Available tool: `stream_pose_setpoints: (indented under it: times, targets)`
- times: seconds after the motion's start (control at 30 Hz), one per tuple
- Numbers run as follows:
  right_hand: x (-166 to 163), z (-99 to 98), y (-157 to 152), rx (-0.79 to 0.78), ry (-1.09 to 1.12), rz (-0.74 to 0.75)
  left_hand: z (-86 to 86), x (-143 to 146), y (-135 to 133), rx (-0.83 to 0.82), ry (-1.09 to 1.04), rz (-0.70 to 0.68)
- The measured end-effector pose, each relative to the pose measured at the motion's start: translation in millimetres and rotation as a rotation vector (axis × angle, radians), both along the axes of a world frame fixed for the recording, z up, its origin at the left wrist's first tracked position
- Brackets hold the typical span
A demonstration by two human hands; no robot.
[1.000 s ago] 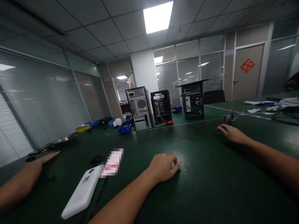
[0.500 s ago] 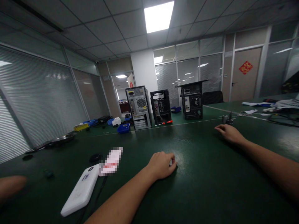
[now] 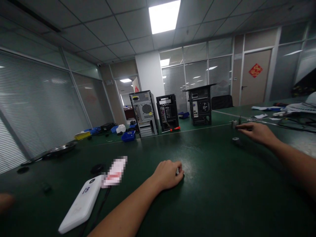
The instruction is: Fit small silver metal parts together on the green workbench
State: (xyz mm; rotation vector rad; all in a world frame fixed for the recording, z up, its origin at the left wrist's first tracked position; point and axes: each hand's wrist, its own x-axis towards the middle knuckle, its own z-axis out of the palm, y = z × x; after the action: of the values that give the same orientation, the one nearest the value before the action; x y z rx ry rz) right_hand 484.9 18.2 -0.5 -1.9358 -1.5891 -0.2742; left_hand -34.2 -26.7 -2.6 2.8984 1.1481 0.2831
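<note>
My left hand (image 3: 169, 174) rests on the green table (image 3: 207, 184) with its fingers curled. A small pale bit shows between thumb and fingers, too little to name. Farther off to the right, my right hand (image 3: 259, 132) reaches across with thumb and fingers pinched together at a metal part with a thin upright post (image 3: 240, 119). The hand hides the base of that part. Beside the fingertips stands a small grey metal cylinder (image 3: 234, 124). Nearer to me, a short round metal piece (image 3: 236, 141) sits on the table.
A white phone-like device (image 3: 81, 204) and a pink-white blurred label (image 3: 115, 172) lie at left. Behind stand computer cases (image 3: 145, 113), a red-handled screwdriver (image 3: 175, 128) and a blue bin (image 3: 128, 136). Another person's blurred hand (image 3: 5, 201) is at the left edge.
My right hand has moved up and to the right, onto the metal part with the post. The round metal piece now shows where that hand was. My left hand stays put.
</note>
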Motion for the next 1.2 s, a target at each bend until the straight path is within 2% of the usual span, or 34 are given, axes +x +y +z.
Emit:
stream_pose_setpoints:
  times: [0.13, 0.4, 0.77, 1.2]
  targets:
    - [9, -0.6, -4, -0.034, 0.025, -0.006, -0.5, 1, 0, -0.005, 0.000, -0.007]
    - [5, -5.9, -2, -0.185, 0.054, 0.114, 0.0, 1, 0, -0.007, -0.006, -0.005]
    - [6, -5.3, -1, -0.274, 0.083, 0.093, 1.4, 2, -1, -0.027, -0.001, 0.003]
    - [-3, -3.5, 0, -0.250, 0.092, 0.098, 3.9, 3, -3, -0.019, 0.021, 0.015]
